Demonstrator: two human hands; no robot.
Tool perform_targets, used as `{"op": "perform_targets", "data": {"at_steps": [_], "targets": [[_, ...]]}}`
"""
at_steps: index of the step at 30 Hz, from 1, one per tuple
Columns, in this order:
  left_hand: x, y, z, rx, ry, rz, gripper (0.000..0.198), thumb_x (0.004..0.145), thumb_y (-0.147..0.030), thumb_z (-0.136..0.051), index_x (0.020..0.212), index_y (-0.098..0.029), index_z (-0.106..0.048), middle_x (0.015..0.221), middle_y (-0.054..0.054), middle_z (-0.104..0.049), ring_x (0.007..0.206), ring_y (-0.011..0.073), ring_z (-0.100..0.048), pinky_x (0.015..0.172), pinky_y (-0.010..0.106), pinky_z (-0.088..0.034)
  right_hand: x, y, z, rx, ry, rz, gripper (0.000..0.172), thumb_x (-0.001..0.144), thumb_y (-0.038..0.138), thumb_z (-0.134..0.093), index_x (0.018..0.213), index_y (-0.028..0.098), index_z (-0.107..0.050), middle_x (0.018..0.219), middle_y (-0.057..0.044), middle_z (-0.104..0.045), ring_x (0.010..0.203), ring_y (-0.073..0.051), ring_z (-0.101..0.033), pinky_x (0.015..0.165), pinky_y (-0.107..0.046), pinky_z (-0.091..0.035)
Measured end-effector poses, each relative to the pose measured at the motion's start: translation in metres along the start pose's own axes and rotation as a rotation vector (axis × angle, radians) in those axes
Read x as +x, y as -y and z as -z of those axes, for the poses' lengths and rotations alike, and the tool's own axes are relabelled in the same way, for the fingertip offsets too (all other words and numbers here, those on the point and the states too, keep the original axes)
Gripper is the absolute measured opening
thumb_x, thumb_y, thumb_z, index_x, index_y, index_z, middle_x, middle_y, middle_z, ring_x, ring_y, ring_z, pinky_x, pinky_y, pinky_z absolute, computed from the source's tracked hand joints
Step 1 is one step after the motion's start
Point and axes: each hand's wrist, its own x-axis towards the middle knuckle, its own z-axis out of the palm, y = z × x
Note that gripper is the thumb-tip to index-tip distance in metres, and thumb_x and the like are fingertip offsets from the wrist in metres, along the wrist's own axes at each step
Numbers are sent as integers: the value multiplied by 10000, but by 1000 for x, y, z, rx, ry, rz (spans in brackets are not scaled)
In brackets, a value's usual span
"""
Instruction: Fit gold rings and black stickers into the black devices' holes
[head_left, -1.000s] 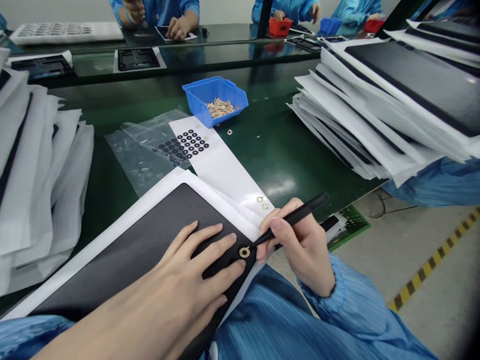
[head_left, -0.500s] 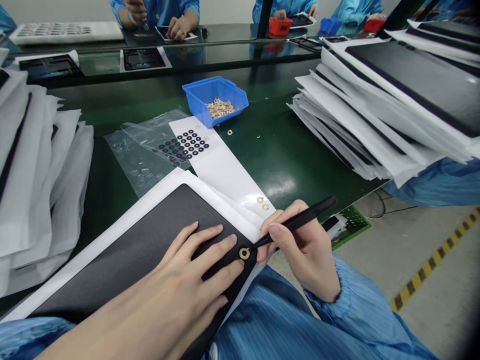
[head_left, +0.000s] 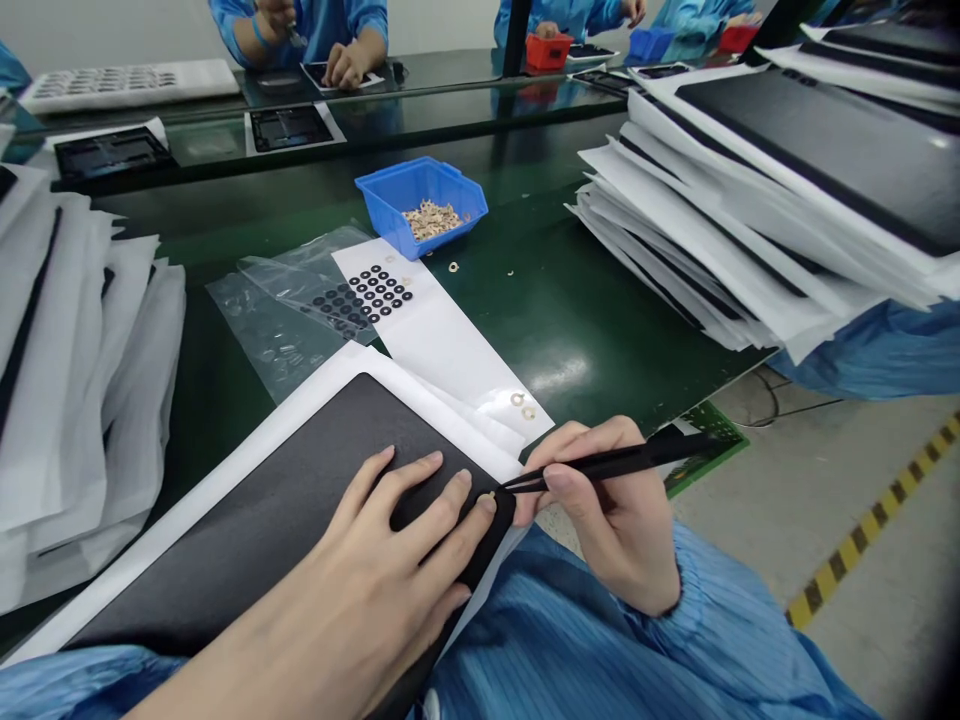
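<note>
My left hand (head_left: 397, 545) lies with fingers spread on a flat black panel (head_left: 247, 520), which rests on white wrapping sheet (head_left: 225, 480). One of its fingertips covers most of a small gold ring (head_left: 487, 497) near the panel's right corner. Closed around black tweezers (head_left: 600, 465), my right hand (head_left: 615, 510) is just right of that corner. The tweezer tips are at the ring's edge; whether they grip it I cannot tell. Beyond the panel, a white backing strip (head_left: 457, 340) carries several black rings (head_left: 386, 290) and a few gold ones (head_left: 523, 405).
A blue bin (head_left: 382, 205) of small gold pieces stands behind the strip, beside a clear plastic bag (head_left: 262, 310). Stacks of wrapped panels rise at left (head_left: 90, 400) and right (head_left: 712, 220). Co-workers' hands (head_left: 345, 65) are across the bench. A green board (head_left: 709, 450) lies at right.
A left fingertip has moved onto the gold ring, which showed fully before. My right hand has lowered the tweezers to a flatter angle. The view has shifted slightly.
</note>
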Motion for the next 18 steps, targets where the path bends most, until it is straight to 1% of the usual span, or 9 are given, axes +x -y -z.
{"op": "perform_targets", "data": {"at_steps": [5,7,10,12,15,18], "targets": [[1,-2,-3,33,-12,16,357,974,-274,-342,1215,-211,-598,1188,2,-641,1092,261,-523,989,462,-337,-2,-1,0,-4,11,27,118,937,136,-480,979,245,-469,818,5,-570,634,-125,-641,537,-279,-526],[2,0,-1,37,3,8,374,977,-296,-318,1207,-217,-603,1181,7,-645,1063,261,-545,964,471,-371,-3,-1,0,-12,24,38,122,932,132,-485,984,241,-470,843,-1,-567,625,-121,-637,534,-284,-528],[4,2,3,12,56,-27,381,977,-341,-310,1193,-246,-609,1190,-11,-644,1039,252,-575,924,468,-426,-2,-1,0,-57,19,55,125,920,125,-504,973,237,-483,856,-3,-556,625,-118,-634,525,-283,-529],[4,3,4,1,37,-21,361,973,-340,-339,1193,-244,-608,1185,-21,-649,1052,255,-575,914,465,-446,-1,-1,0,-86,10,62,130,912,120,-514,963,237,-489,853,-1,-553,619,-116,-630,513,-278,-525],[2,3,5,-6,4,-17,348,966,-327,-377,1193,-195,-605,1162,-1,-661,1071,275,-561,884,460,-471,0,-2,-1,-118,1,80,135,904,117,-525,945,240,-487,809,5,-557,621,-123,-624,502,-273,-508],[-1,4,7,-8,22,-41,350,953,-306,-413,1202,-129,-584,1193,54,-642,1098,295,-540,881,472,-478,-1,-4,-3,-112,5,110,139,903,117,-523,946,242,-478,758,11,-575,616,-134,-620,511,-283,-495]]}}
